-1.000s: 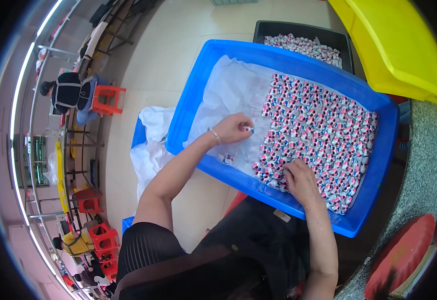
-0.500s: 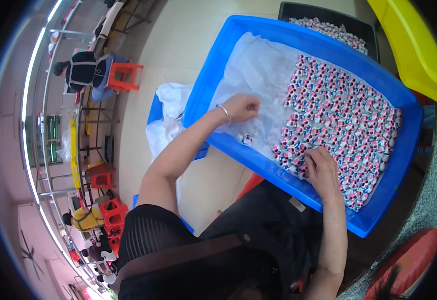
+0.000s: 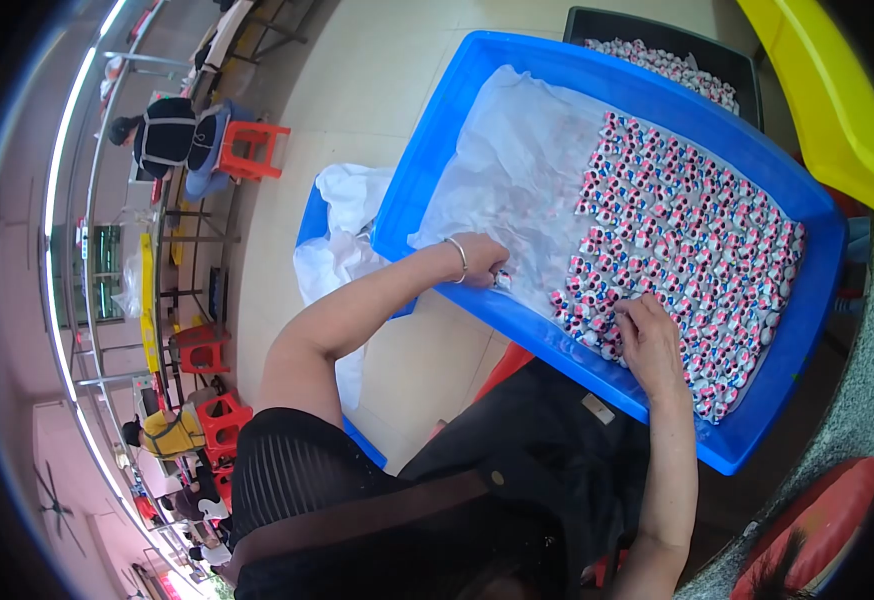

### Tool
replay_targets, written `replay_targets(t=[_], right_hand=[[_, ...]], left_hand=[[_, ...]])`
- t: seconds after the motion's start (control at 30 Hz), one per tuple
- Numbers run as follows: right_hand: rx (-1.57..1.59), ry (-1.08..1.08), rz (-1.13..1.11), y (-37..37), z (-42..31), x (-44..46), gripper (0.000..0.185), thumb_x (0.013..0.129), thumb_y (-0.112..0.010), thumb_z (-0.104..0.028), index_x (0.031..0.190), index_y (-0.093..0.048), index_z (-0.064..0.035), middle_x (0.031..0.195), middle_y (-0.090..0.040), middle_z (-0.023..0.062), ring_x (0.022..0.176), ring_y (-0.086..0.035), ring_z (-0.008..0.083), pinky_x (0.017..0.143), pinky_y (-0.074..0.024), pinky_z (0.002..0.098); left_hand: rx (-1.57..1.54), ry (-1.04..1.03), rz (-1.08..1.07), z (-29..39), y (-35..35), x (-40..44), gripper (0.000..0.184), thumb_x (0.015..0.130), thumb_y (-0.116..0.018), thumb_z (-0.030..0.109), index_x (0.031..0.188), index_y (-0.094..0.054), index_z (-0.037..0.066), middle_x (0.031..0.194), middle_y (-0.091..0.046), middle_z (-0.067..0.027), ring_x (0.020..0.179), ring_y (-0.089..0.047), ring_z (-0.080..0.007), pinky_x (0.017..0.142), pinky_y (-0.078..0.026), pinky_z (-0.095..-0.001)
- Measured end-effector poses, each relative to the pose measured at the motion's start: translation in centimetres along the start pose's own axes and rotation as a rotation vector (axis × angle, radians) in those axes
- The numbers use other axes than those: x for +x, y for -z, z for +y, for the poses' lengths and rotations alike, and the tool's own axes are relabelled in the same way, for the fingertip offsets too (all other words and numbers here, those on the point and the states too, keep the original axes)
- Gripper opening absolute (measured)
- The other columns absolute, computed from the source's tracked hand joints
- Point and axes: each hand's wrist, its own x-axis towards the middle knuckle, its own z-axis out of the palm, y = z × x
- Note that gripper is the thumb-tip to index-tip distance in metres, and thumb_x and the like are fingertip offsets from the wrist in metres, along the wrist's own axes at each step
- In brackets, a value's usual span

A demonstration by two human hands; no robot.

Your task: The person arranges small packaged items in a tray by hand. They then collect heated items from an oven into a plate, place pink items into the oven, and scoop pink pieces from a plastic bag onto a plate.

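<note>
A large blue tray (image 3: 747,440) is lined with a thin white sheet (image 3: 517,140). Small painted figures (image 3: 682,240), white with pink, blue and black marks, stand in dense rows over its right part. My left hand (image 3: 479,258), with a bracelet at the wrist, is low over the sheet near the tray's front wall. Its fingers are closed at a loose figure (image 3: 502,281), which they partly cover. My right hand (image 3: 652,345) is at the front edge of the rows, fingers curled down among the figures. Whatever its fingertips hold is hidden.
Behind the tray is a dark bin (image 3: 747,80) of similar small pieces. A yellow tray (image 3: 837,110) juts in at upper right. White cloth or sheeting (image 3: 342,265) lies over another blue container on the left. Red stools (image 3: 252,150) and several seated people are farther left.
My left hand has moved down and toward the front wall, from above the white sheet to the loose figures there. The right hand stays at about the same spot.
</note>
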Motion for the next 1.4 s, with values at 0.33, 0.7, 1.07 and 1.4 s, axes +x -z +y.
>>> replay_targets(t=[0.33,0.7,1.07,1.4], right_hand=[[-0.018,0.051,0.015,-0.2,0.2,0.0,0.013,0.077,-0.06,0.0,0.09,-0.062,-0.0011,0.08,-0.054,0.0141,0.076,-0.057,0.0318,0.066,-0.0471,0.0382],[-0.015,0.022,0.037,0.1,0.3,-0.3,0.012,0.078,-0.061,-0.001,0.09,-0.062,-0.002,0.079,-0.054,0.0133,0.072,-0.057,0.0306,0.063,-0.0472,0.0371],[0.011,0.023,0.236,1.5,-2.5,-0.9,0.012,0.081,-0.061,-0.003,0.094,-0.063,-0.0024,0.08,-0.057,0.0125,0.068,-0.058,0.0266,0.06,-0.046,0.0324],[0.024,-0.018,0.518,3.0,-10.2,-14.1,0.012,0.08,-0.063,-0.003,0.092,-0.064,-0.0021,0.082,-0.059,0.0113,0.075,-0.06,0.0283,0.067,-0.0491,0.035]], left_hand=[[-0.334,-0.218,0.291,-0.5,2.6,0.0,0.021,0.069,-0.066,0.013,0.088,-0.06,0.007,0.09,-0.055,-0.013,0.081,-0.056,-0.0269,0.073,-0.047,-0.0351],[-0.303,-0.418,0.679,4.1,1.9,7.8,0.038,0.066,-0.073,0.01,0.096,-0.05,0.009,0.096,-0.049,-0.0119,0.077,-0.057,-0.0268,0.069,-0.047,-0.0365],[-0.052,-0.008,0.181,0.3,-1.0,0.5,0.035,0.073,-0.066,0.043,0.079,-0.064,0.009,0.08,-0.066,-0.0148,0.079,-0.063,-0.0335,0.072,-0.049,-0.0421],[0.065,-0.051,0.163,-1.8,-0.4,1.6,0.037,0.061,-0.064,0.02,0.094,-0.063,0.005,0.092,-0.066,-0.0188,0.089,-0.063,-0.0349,0.079,-0.05,-0.0411]])
